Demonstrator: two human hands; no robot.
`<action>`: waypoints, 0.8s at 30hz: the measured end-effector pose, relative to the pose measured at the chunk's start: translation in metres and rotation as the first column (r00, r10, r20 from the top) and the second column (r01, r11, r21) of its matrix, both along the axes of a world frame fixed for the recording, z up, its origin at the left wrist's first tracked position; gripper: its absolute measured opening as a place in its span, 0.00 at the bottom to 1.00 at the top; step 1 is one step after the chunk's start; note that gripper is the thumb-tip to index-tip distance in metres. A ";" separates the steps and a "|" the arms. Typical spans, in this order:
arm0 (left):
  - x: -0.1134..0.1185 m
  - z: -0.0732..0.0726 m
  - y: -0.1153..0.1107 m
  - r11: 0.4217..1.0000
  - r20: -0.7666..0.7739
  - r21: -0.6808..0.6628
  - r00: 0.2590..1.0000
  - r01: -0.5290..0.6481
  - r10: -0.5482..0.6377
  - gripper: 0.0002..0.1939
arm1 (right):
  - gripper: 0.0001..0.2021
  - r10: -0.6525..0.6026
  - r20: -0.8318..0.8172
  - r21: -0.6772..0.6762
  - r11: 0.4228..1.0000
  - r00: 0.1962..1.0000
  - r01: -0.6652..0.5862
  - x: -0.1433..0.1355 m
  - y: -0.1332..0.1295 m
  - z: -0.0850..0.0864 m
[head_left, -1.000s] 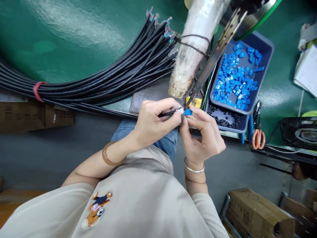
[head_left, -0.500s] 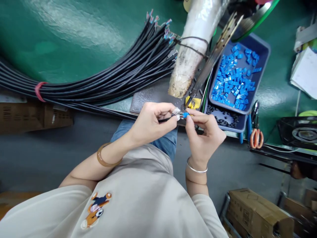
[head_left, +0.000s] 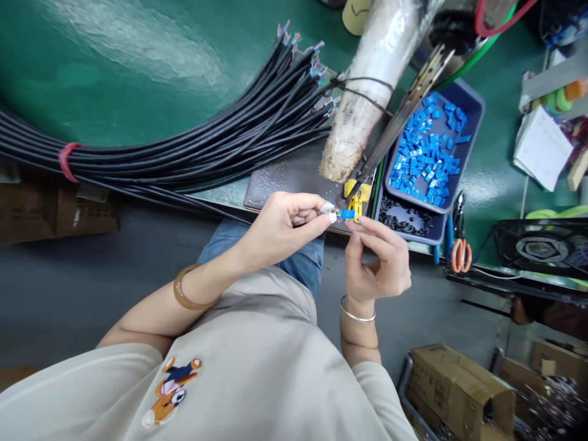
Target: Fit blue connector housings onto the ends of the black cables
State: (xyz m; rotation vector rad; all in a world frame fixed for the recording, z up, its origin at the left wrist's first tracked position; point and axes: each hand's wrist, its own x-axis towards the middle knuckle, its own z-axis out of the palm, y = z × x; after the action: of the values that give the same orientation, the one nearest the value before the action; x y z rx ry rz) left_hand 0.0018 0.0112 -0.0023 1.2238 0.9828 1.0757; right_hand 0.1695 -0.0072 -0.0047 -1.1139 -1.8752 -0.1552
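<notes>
My left hand (head_left: 291, 223) pinches the end of a black cable between thumb and fingers, white coverings on the fingertips. A small blue connector (head_left: 348, 214) sticks out to the right of that pinch, at the cable's wired end. The cable itself is mostly hidden by the hand. Just right of and below the connector, my right hand (head_left: 379, 257) is apart from it, fingers loosely bent and thumb tip close to the fingertips, with nothing visible between them. Behind the connector stands a yellow fixture (head_left: 356, 202) on a dark plate (head_left: 289, 177).
A bundle of black cables (head_left: 184, 162) with bared coloured wire ends lies across the green table, bound by a red tie (head_left: 68, 162). A wrapped pipe (head_left: 362, 92) hangs over the plate. Right are a bin (head_left: 475, 116) of blue connectors, small black parts (head_left: 407, 217) and orange-handled pliers (head_left: 460, 255).
My right fingers have let go of the blue connector and drawn slightly down and away. My left hand still holds the cable end. The view has shifted a little to the right.
</notes>
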 end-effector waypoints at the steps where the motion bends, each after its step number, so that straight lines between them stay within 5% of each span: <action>1: 0.000 0.000 0.000 1.000 -0.003 0.013 1.000 -0.002 0.002 0.07 | 0.09 -0.010 0.009 -0.006 1.000 1.000 0.010 0.000 0.001 0.000; 10: 0.010 0.000 0.004 0.964 -0.186 0.210 0.961 -0.163 0.203 0.07 | 0.06 0.014 0.025 -0.061 0.998 1.000 -0.012 -0.006 0.012 0.001; 24: 0.011 0.000 0.007 0.853 -0.229 0.483 0.911 -0.200 0.343 0.04 | 0.06 0.050 -0.006 -0.123 0.991 0.999 -0.050 -0.007 0.017 0.012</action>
State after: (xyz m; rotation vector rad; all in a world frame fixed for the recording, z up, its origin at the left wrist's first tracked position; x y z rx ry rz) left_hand 0.0130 0.0179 -0.0024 1.7066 1.2167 1.4228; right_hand 0.1628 0.0099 0.0073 -1.1475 -1.9300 -0.0098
